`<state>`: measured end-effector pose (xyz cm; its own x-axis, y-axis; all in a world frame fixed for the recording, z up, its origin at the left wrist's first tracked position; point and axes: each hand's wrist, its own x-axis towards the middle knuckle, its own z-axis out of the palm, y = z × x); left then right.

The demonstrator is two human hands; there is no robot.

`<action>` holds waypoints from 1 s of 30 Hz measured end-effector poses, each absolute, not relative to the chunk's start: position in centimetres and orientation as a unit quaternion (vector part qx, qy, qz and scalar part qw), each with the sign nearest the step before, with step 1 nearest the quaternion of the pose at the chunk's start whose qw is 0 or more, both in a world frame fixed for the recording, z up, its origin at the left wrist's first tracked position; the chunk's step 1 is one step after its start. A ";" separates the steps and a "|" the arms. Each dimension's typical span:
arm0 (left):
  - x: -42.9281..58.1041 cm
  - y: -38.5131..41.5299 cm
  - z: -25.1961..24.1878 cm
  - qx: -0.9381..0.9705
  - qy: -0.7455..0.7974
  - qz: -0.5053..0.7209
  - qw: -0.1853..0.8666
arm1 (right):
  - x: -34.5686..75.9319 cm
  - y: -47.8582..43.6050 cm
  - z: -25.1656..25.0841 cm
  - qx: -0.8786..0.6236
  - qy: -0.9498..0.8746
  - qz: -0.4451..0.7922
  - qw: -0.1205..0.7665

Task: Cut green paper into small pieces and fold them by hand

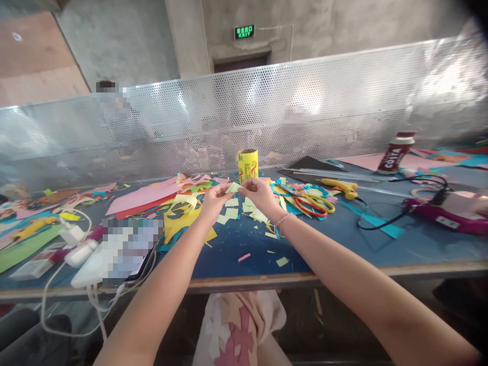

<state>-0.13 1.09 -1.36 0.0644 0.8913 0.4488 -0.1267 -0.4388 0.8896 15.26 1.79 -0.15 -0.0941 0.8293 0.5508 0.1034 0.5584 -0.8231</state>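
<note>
A small pale green piece of paper (234, 188) is pinched between both of my hands, over the middle of the blue table. My left hand (216, 199) grips its left side, and my right hand (260, 195) closes on its right side. Just under the fingers lie several pale green paper squares (231, 213). Behind my hands a yellow cardboard tube (248, 165) stands upright. Right of my right hand are scissors (314, 205) with red and yellow handles, resting among paper scraps.
Pink paper sheets (147, 195) and yellow cut paper (177, 223) lie left. A phone (143, 254) with white cables sits near the front edge. Rightward are a yellow glue gun (341, 188), a purple power strip (446, 216) and a brown bottle (396, 153). A perforated metal screen (335, 101) runs behind.
</note>
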 end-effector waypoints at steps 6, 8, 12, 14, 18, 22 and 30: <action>-0.1 1.4 -1.6 0.596 0.325 0.618 0.397 | 15.1 2.1 -0.5 -0.335 -0.668 0.322 0.582; -0.2 1.5 -1.7 0.583 0.334 0.624 0.400 | 15.1 2.1 -0.6 -0.340 -0.667 0.317 0.583; -0.2 1.6 -1.8 0.562 0.341 0.635 0.406 | 15.1 2.1 -0.6 -0.343 -0.661 0.321 0.585; -0.2 1.6 -1.8 0.553 0.340 0.640 0.411 | 15.1 2.0 -0.6 -0.339 -0.657 0.331 0.586; -0.1 1.4 -1.6 0.538 0.352 0.647 0.410 | 15.0 2.0 -0.5 -0.333 -0.651 0.348 0.587; 0.0 1.1 -1.3 0.530 0.354 0.656 0.404 | 14.9 1.8 -0.4 -0.327 -0.647 0.360 0.587; 0.1 0.9 -1.0 0.516 0.354 0.677 0.386 | 14.9 1.1 0.1 -0.323 -0.670 0.339 0.577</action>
<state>0.06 0.89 -1.03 -0.1682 0.8889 0.4261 -0.1575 -0.4510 0.8785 14.89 1.15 0.08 -0.1265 0.8232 0.5534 0.0416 0.5618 -0.8262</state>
